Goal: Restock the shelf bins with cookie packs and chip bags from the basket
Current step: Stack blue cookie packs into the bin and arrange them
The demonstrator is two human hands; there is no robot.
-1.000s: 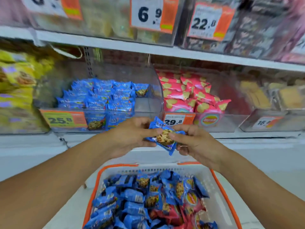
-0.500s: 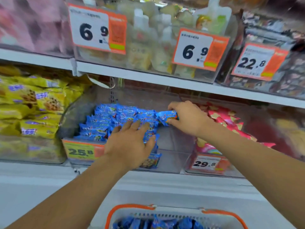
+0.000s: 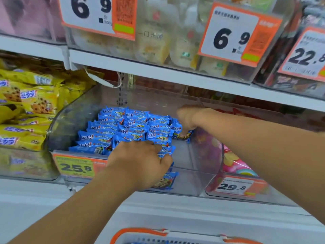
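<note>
While the right hand [image 3: 187, 118] blurs, its fingers hide behind blue packs [image 3: 126, 129].

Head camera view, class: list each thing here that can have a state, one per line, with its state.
Clear shelf bin: partly filled, bare floor on its right side.
Blue cookie packs: stacked in rows inside the bin.
Left hand: resting on the front packs.
Right hand: holding one blue cookie pack at the stack's right edge.
Basket: only its orange rim shows.

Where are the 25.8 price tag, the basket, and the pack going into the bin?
25.8 price tag [image 3: 77, 167]: head view, on the digits.
Basket [image 3: 139, 232]: head view, orange rim.
Blue cookie pack [image 3: 182, 135]: head view, lower end.
</note>
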